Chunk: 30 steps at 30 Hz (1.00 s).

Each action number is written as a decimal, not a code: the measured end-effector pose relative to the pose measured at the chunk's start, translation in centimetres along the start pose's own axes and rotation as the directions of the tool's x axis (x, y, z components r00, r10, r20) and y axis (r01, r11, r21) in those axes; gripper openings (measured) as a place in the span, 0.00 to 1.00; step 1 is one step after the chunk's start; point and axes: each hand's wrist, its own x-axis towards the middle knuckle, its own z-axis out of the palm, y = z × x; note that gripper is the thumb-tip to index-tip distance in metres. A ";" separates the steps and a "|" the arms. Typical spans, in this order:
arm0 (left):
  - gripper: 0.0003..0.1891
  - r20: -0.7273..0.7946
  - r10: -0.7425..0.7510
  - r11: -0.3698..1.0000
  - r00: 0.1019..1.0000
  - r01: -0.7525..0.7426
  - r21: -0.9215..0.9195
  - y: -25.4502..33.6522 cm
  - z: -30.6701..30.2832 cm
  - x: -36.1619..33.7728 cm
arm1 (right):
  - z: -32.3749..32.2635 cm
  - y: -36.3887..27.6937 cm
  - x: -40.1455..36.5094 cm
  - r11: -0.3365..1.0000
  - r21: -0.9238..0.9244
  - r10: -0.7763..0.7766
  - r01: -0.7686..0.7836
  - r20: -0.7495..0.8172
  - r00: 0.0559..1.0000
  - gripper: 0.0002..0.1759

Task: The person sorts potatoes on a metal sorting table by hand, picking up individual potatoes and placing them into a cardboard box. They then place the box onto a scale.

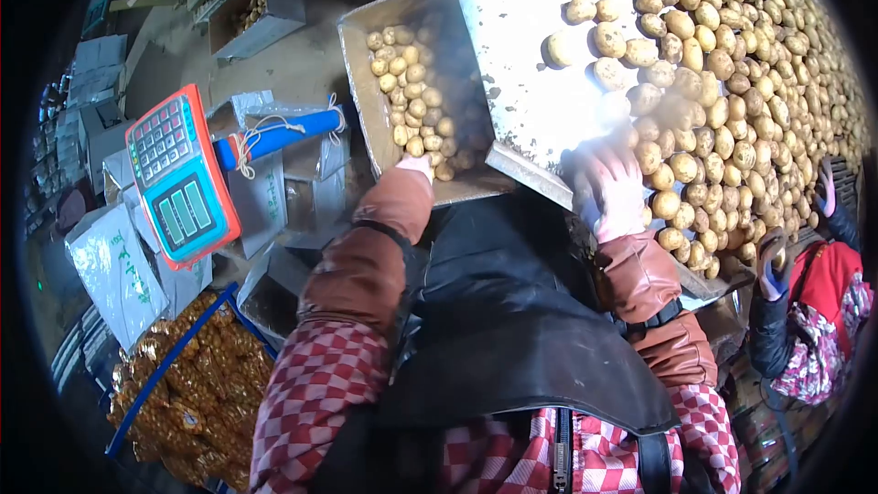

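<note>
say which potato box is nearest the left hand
The big box beside the table; the left hand is at its near edge. The small box lies apart.

White table (521,64), potatoes (732,101) heaped over most of it (a few loose), near edge bare

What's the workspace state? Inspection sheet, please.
Surface: white table, largely under a potato pile.
Job's things: cardboard box, part-filled with small potatoes.
Clutter: orange net bags, grey packs, scale.
Hands: left hand at the box's near rim; right hand blurred, on the pile; fingers unclear.
Cables: nothing seen; a white cord on the scale's pole.
Surroundings: another person at the table, right.
</note>
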 end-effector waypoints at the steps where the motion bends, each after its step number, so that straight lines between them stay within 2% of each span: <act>1: 0.22 -0.029 -0.077 0.995 0.997 0.075 -0.061 0.7 0.2 -0.8 | -0.1 -0.1 0.1 1.000 0.013 -0.007 0.007 0.002 1.000 0.23; 2: 0.24 -0.052 -0.153 0.981 0.987 0.145 -0.128 1.4 -0.1 -1.1 | -0.1 0.0 0.3 1.000 0.002 -0.006 0.006 -0.002 1.000 0.23; 4: 0.25 -0.017 -0.113 0.986 0.993 0.110 -0.122 0.6 0.3 -1.2 | -0.1 -0.2 0.1 1.000 0.006 -0.007 0.007 0.001 1.000 0.23; 6: 0.25 -0.084 -0.086 0.974 0.993 0.066 -0.217 -0.1 1.1 -0.4 | 0.1 -0.2 0.3 1.000 -0.001 -0.004 0.004 -0.006 1.000 0.23; 7: 0.25 -0.029 -0.147 0.976 0.989 0.140 -0.165 0.6 0.9 0.3 | 0.0 -0.2 0.4 1.000 0.010 -0.012 0.012 -0.006 1.000 0.23; 11: 0.26 0.037 -0.178 0.959 0.983 0.182 -0.215 1.3 -0.5 -0.1 | -0.1 -0.3 0.4 0.999 0.018 -0.038 0.038 -0.011 0.999 0.23; 12: 0.26 0.037 -0.176 0.960 0.984 0.180 -0.216 0.7 1.3 1.2 | 0.0 -0.3 0.4 0.999 0.018 -0.039 0.039 -0.024 0.999 0.23; 14: 0.22 -0.183 -0.212 0.952 0.960 0.161 -0.259 -0.7 6.4 5.2 | 0.1 -0.1 0.5 0.999 0.007 -0.038 0.038 -0.016 0.999 0.23; 18: 0.20 -0.201 -0.124 0.970 0.972 0.076 -0.230 -0.1 -0.8 -3.0 | -0.2 -0.6 0.5 1.000 -0.023 0.001 -0.001 0.016 1.000 0.22; 20: 0.26 -0.240 -0.075 0.873 0.968 -0.053 -0.485 -0.2 -3.8 -6.8 | 0.0 -0.6 0.3 1.000 -0.024 0.001 -0.001 -0.002 1.000 0.23; 21: 0.24 -0.223 -0.058 0.678 0.973 -0.126 -0.724 -0.2 -4.5 -7.8 | 0.0 -0.5 0.2 1.000 -0.024 0.000 0.000 -0.014 1.000 0.23; 22: 0.23 -0.213 -0.038 0.415 0.976 -0.178 -0.892 0.0 -5.5 -9.3 | 0.0 -0.5 0.2 1.000 -0.019 -0.006 0.006 -0.016 1.000 0.23; 23: 0.22 -0.376 0.006 0.412 0.927 -0.345 -0.844 0.6 -6.6 -10.7 | -0.1 -0.4 0.0 1.000 -0.006 -0.005 0.004 -0.038 0.999 0.23; 24: 0.21 -0.305 0.046 0.167 0.951 -0.309 -0.936 1.9 -9.6 -14.1 | -0.3 -0.4 -0.3 1.000 0.005 -0.002 0.002 -0.062 0.998 0.24; 25: 0.22 -0.428 0.084 0.194 0.900 -0.436 -0.879 2.6 -9.9 -14.6 | -0.7 -0.6 -0.5 0.999 0.002 0.034 -0.034 -0.059 0.998 0.24; 26: 0.23 -0.544 0.132 0.213 0.828 -0.560 -0.801 3.7 -10.3 -14.9 | -0.6 0.4 -0.6 0.993 0.112 0.031 -0.032 0.006 0.999 0.24; 27: 0.23 -0.557 0.151 0.210 0.817 -0.577 -0.790 5.3 -10.9 -15.4 | -1.8 0.5 0.2 0.981 0.190 -0.045 0.021 0.119 0.992 0.22; 28: 0.24 -0.517 0.185 0.132 0.836 -0.542 -0.830 7.2 -11.9 -16.2 | -3.5 -0.1 1.3 0.960 0.272 -0.124 0.061 0.222 0.967 0.21; 29: 0.26 -0.471 0.225 0.062 0.853 -0.495 -0.866 9.0 -13.0 -17.5 | -6.3 -2.1 2.2 0.902 0.399 0.025 -0.166 0.334 0.942 0.23; 30: 0.28 -0.409 0.259 -0.095 0.875 -0.398 -0.912 11.5 -14.5 -19.6 | -8.5 -3.8 2.6 0.777 0.494 0.147 -0.389 0.457 0.877 0.26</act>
